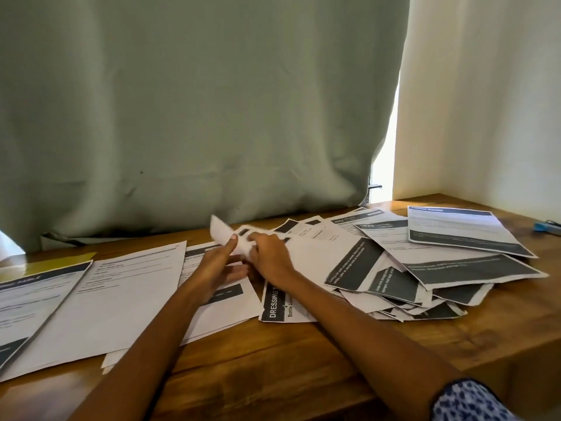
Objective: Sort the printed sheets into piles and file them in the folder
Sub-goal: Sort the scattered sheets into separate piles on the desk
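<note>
A loose heap of printed sheets point(419, 268) with black header bars covers the right half of the wooden table point(273, 354). Flat sheets point(115, 293) lie side by side on the left. Both hands meet above the middle of the table on one curled, lifted sheet point(223, 230). My left hand point(223, 262) holds it with the thumb on top and the fingers underneath. My right hand point(268, 252) grips the same sheet from the right. A yellow folder point(57, 259) shows at the far left, mostly hidden under a sheet.
A green curtain point(197, 117) hangs right behind the table. A cream wall point(491, 101) closes the right side. A blue object point(546, 226) lies at the table's far right edge. Bare wood runs along the front edge.
</note>
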